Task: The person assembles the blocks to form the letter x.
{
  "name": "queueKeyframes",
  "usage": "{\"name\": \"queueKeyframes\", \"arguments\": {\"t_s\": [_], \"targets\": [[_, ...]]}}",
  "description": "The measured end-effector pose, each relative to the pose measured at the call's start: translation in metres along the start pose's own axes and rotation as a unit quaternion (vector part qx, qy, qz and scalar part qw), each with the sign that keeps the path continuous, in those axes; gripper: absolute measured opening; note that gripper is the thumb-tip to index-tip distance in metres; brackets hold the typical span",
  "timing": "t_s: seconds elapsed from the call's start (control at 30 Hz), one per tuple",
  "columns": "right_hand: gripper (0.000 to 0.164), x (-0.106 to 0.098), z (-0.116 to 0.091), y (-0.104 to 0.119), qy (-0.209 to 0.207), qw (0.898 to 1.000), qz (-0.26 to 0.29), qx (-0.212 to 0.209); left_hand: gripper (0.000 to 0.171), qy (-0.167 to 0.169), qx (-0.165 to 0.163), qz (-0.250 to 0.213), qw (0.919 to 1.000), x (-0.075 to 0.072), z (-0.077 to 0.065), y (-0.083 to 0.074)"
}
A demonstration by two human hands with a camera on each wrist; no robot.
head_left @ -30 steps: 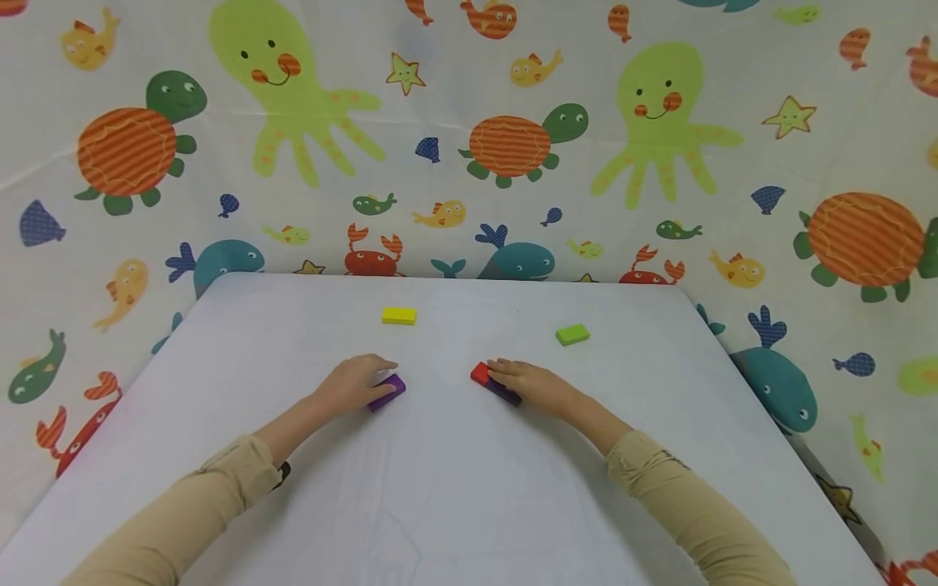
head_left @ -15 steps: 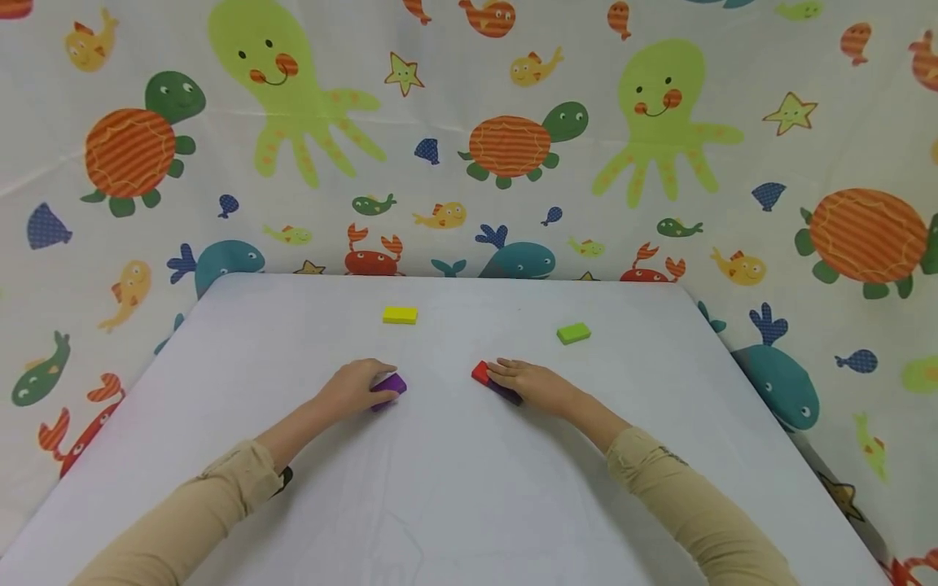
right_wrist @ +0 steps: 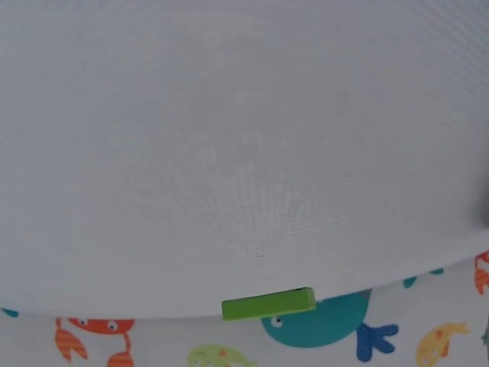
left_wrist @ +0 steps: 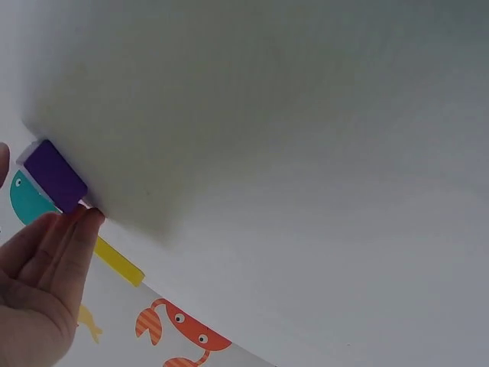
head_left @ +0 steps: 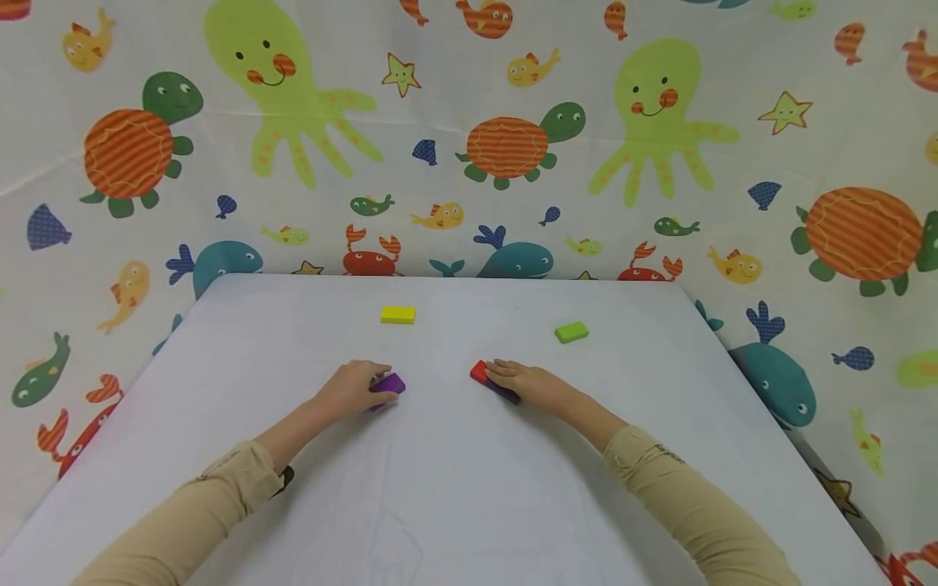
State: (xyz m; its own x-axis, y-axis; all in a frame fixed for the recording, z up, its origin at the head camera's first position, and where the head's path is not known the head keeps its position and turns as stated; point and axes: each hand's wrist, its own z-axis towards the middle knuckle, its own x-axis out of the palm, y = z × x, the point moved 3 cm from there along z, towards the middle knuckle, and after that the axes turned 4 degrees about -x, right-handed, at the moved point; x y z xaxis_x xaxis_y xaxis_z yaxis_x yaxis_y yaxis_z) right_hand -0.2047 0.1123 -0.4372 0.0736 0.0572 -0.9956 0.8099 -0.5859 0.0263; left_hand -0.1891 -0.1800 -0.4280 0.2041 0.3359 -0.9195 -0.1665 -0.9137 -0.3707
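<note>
My left hand (head_left: 357,387) holds a purple block (head_left: 392,383) by its edges, the thumb across the near side and the fingers at the far side. In the left wrist view the purple block (left_wrist: 55,177) lies between the thumb at the frame's edge and the fingertips (left_wrist: 93,217). My right hand (head_left: 533,386) lies over a red block (head_left: 479,372), fingers stretched out along it. Only the red block's far end shows brightly; a dark strip runs beside it under the fingers, and I cannot tell whether it is shade or another block. The right thumb is hidden.
A yellow block (head_left: 398,315) lies farther back on the white table (head_left: 454,505), beyond my left hand. A green block (head_left: 572,332) sits behind and right of my right hand. Behind the table's far edge hangs a sea-animal printed cloth (head_left: 447,81).
My left thumb has shifted slightly toward the near side of the purple block, uncovering more of its top. The right hand and the other blocks stay in place.
</note>
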Motion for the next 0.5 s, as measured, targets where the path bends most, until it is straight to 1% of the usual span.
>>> {"name": "queueKeyframes", "arguments": {"t_s": [0.27,0.5], "targets": [[0.048,0.0038,0.0003,-0.002,-0.004,1.0,-0.003,-0.01,0.059,-0.012,-0.01,-0.011,0.9998,-0.0005,-0.0027,0.0003],[0.049,0.0042,-0.0002,-0.0007,-0.011,1.0,0.002,-0.008,0.058,-0.013,-0.007,-0.01,0.9998,0.0005,-0.0043,0.0004]]}}
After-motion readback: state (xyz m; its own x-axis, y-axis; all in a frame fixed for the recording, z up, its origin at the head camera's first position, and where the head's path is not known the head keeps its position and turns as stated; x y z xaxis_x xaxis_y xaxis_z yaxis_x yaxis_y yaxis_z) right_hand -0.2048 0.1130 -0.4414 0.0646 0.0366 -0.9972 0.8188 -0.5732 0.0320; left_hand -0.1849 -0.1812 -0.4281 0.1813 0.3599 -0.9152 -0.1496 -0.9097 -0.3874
